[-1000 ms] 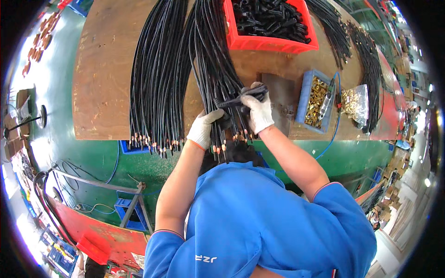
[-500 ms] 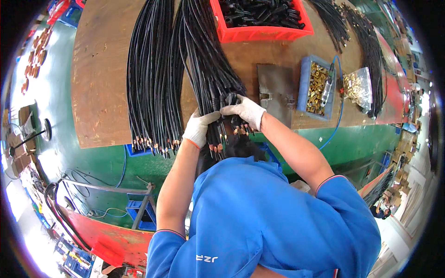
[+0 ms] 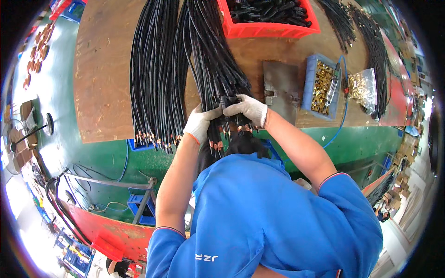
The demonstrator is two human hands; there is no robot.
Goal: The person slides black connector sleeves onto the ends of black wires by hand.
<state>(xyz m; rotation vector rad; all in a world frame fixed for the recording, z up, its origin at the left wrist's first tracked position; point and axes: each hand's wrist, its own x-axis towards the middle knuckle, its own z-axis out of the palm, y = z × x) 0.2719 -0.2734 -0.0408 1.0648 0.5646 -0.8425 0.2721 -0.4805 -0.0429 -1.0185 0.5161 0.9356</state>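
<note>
Clutching black hose bundle [image 3: 218,78], left hand [image 3: 201,123] grip beneath, right hand [image 3: 246,110] grip over ends

White-gloved left hand [image 3: 200,124] and right hand [image 3: 246,109] against black hoses [image 3: 211,60]; blue shirt [image 3: 273,217], red bin [image 3: 269,28], blue tray [image 3: 309,83] of brass fittings [image 3: 322,83], brown bench [image 3: 99,78], green floor [image 3: 97,160]

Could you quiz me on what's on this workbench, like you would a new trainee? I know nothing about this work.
1. True or false: both hands wear white gloves.
2. What lies in the red bin? A) black parts B) brass fittings C) rags
3. What do the hands grip?

Key:
1. True: left hand, right hand.
2. A; the brass fittings fill the blue tray.
3. The black cable bundle.
</note>
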